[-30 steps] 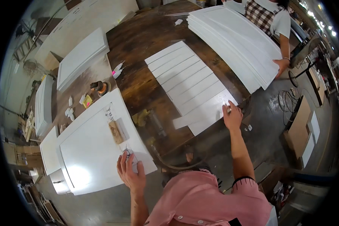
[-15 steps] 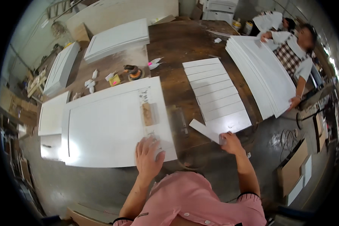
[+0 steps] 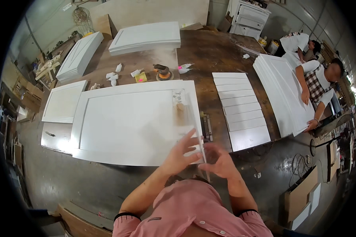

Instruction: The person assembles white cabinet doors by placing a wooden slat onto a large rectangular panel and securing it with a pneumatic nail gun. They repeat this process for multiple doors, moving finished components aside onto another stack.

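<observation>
Your left hand [image 3: 180, 157], fingers apart, and right hand [image 3: 222, 162] — clamped or not, you can't tell — flank the thin white strip [image 3: 203, 153] near right; this handling step seemingly next calls for steadiness.

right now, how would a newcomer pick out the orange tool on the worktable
On the brown worktable, find the big white framed panel by the near edge. Just past its far edge, toward the right end, stands the orange tool. Its round body and dark top set it apart from the yellow pad and white bottles on its left.
</observation>
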Motion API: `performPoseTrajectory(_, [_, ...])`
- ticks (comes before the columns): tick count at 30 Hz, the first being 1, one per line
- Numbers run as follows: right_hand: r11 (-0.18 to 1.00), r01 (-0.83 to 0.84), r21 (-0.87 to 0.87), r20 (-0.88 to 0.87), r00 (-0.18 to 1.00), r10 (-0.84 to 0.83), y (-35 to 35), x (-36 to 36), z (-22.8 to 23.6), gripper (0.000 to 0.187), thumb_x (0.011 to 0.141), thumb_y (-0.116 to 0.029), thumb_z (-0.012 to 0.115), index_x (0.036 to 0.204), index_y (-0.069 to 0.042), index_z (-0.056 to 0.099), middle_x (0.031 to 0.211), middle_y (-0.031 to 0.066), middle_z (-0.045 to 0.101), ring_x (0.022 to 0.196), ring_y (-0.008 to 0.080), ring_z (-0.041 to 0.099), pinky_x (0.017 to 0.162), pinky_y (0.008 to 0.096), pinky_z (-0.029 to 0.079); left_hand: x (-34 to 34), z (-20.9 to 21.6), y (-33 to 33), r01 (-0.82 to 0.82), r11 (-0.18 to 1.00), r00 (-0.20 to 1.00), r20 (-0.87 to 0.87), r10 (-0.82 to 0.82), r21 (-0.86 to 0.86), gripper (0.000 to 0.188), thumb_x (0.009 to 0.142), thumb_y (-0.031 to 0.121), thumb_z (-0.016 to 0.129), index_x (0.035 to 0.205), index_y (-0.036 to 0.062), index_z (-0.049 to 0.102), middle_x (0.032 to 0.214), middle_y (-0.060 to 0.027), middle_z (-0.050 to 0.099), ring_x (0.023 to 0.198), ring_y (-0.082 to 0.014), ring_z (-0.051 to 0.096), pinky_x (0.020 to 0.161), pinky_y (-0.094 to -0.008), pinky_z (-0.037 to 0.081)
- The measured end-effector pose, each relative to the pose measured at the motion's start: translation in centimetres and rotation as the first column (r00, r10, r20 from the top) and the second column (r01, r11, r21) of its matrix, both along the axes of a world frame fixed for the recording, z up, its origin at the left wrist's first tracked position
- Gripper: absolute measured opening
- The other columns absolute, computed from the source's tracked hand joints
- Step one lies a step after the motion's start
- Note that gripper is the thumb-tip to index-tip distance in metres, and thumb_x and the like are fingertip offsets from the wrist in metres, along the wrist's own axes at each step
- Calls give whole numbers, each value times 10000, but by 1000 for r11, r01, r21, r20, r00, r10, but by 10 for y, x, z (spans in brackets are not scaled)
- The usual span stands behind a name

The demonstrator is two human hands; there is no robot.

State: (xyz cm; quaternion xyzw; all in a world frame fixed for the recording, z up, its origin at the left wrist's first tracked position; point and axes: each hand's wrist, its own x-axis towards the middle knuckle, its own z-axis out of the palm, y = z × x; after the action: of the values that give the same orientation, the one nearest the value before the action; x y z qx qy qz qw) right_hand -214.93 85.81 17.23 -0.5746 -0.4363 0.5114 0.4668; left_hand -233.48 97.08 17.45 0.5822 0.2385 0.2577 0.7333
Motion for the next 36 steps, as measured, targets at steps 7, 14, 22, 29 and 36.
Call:
performPoseTrajectory(7, [990, -75, 118, 67, 995, 68, 4, -24, 2, 731, 777, -280, 926, 1387, -49, 594, 1182, 125, 632, 983, 207, 646, 851, 355, 581, -21, 4, 6, -116, 984, 983, 124, 133, -137, 1222, 812, 9, 794, 1655, 99, -85, 1302, -257, 637, 1263, -347, 619, 1026, -487, 545])
performPoseTrajectory(14, [979, -186, 83, 330, 932, 149, -18, -18, 24, 743, 820, -375, 849, 1417, -50, 549, 1216, 172, 636, 1051, 306, 658, 914, 418, 549, -16, 32, 48, -453, 891, 851, 311, 423, 31, 1039, 812, 358, 785, 1644, 57, 240, 1152, -145, 631, 1047, -269, 628, 967, -388, 512])
performPoseTrajectory(22, [990, 55, 129, 190, 979, -79, -19, -26, 19, 722, 829, -358, 834, 1418, -54, 549, 1209, 147, 638, 1024, 279, 656, 911, 391, 534, 7, 23, -2, -54, 999, 988, -143, 53, -5, 862, 944, -41, 562, 1644, -15, 60, 1467, -281, 525, 1321, -350, 565, 1141, -448, 420])
performPoseTrajectory(29, [996, -47, 76, 161, 986, 34, -31, -11, 30, 793, 786, -320, 873, 1446, -54, 521, 1211, 132, 642, 1004, 275, 659, 889, 396, 539, 6, 29, 33, -231, 972, 969, 97, 227, 39, 902, 923, 4, 625, 1667, 59, 119, 1531, -245, 456, 1334, -342, 524, 1128, -453, 428])
performPoseTrajectory(36, [970, -237, 52, 345, 916, 205, -33, 7, 15, 775, 769, -300, 875, 1425, -66, 534, 1223, 140, 616, 1028, 287, 623, 910, 400, 513, -65, 43, 105, -721, 691, 670, 199, 715, -56, 591, 1060, 261, 455, 1608, 80, 327, 1432, -240, 549, 1200, -375, 605, 1044, -486, 509])
